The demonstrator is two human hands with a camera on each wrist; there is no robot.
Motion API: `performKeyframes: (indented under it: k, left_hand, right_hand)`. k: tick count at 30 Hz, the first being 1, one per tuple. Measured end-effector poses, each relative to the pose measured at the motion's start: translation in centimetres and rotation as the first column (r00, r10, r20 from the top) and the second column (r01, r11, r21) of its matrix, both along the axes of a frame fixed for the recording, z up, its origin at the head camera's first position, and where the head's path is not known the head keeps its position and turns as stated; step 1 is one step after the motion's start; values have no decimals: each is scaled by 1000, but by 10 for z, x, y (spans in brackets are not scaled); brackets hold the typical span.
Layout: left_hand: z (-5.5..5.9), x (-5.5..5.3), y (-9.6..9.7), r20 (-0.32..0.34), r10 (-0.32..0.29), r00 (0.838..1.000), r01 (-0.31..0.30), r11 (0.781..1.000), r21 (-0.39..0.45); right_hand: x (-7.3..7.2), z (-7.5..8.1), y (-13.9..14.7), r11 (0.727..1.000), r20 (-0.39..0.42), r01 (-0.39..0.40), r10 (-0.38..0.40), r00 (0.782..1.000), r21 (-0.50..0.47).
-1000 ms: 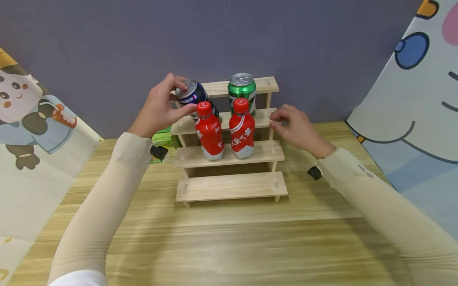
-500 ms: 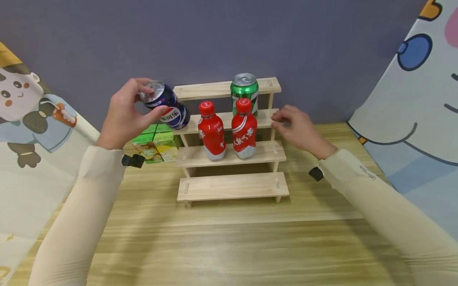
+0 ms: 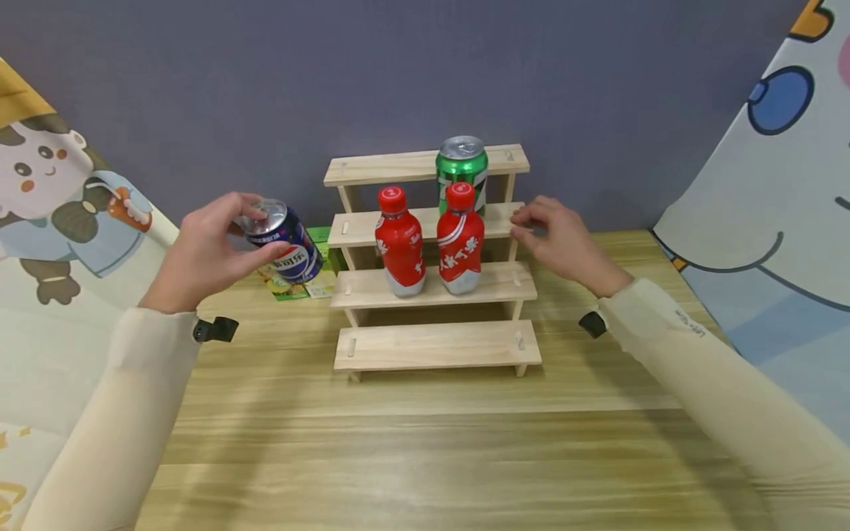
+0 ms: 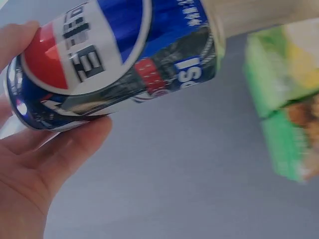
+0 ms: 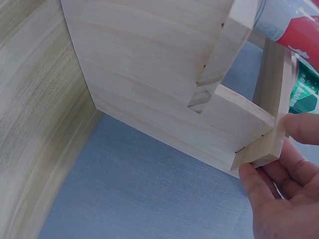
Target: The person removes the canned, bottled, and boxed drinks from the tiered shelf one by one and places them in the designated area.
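Fingers (image 4: pixel 82 139) round tilted blue can (image 4: pixel 112 57)

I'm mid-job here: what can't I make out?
Green can, lower front: head view, hidden behind the red bottle before it.
Green packaging: left wrist view, blurred and cut off by the right edge.
Cola can: left wrist view, cut off by the top edge.
Right hand: right wrist view, cut off by the right edge.

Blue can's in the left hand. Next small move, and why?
I'd probably turn the blue can upright before setting it down: the left hand holds it tilted, left of the wooden rack, and it overlaps the green boxes in the head view. A level base should land more steadily.
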State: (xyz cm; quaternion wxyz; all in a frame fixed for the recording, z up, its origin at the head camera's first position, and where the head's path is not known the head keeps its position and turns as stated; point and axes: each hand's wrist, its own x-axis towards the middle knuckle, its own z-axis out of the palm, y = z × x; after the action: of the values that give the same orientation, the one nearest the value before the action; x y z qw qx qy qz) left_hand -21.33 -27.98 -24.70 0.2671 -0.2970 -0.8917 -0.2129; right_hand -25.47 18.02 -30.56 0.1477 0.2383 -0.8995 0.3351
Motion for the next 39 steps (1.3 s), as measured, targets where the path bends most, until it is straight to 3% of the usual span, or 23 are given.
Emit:
performKeyframes:
  k: [10, 17, 24, 32, 39]
  left_hand:
    - [-70, -5, -12, 182, 65, 981, -47, 993, -104]
    - [-102, -12, -17, 205, 53, 977, -36, 996, -87]
    - [-120, -12, -16, 197, 69, 978, -58, 996, -64]
    - [-127, -16, -9, 28, 40, 999, -39, 999, -37]
    - [-130, -25, -1, -23, 33, 999, -32, 999, 7]
  right_hand:
    - [-1, 2, 0, 1000, 2, 0, 0, 1000, -1]
    - [-1, -1, 1, 1000, -3, -2, 2, 1000, -5]
    - [-2, -2, 1, 1000, 14, 2, -2, 1000, -7]
    - [-1, -1, 2, 1000, 11, 8, -8, 1000, -11]
    - [-1, -1, 2, 1000, 31, 5, -5, 1000, -8]
